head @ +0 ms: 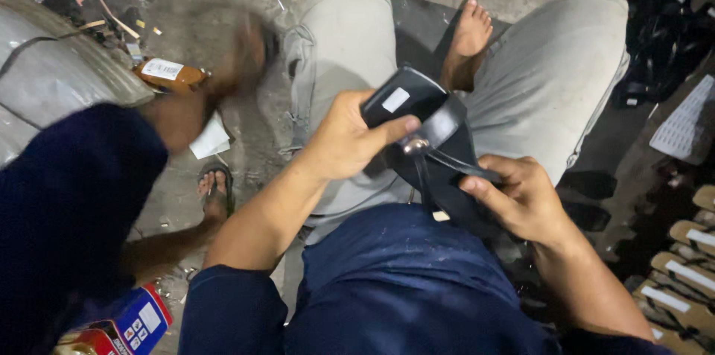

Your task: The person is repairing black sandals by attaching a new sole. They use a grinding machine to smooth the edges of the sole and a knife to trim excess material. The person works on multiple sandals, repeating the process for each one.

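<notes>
While seated, both hands grip black sandal point(424, 139) over lap.

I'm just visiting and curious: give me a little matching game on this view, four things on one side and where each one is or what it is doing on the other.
Things:
1. left hand
2. right hand
3. black sandal
4. stack of tan soles

Places or states:
A. at the right edge of the floor
B. held over the lap between both hands
C. grips the sandal's upper end, thumb on top
D. pinches a thin black strap at the sandal's lower side

Pairs: 1-C, 2-D, 3-B, 4-A
</notes>
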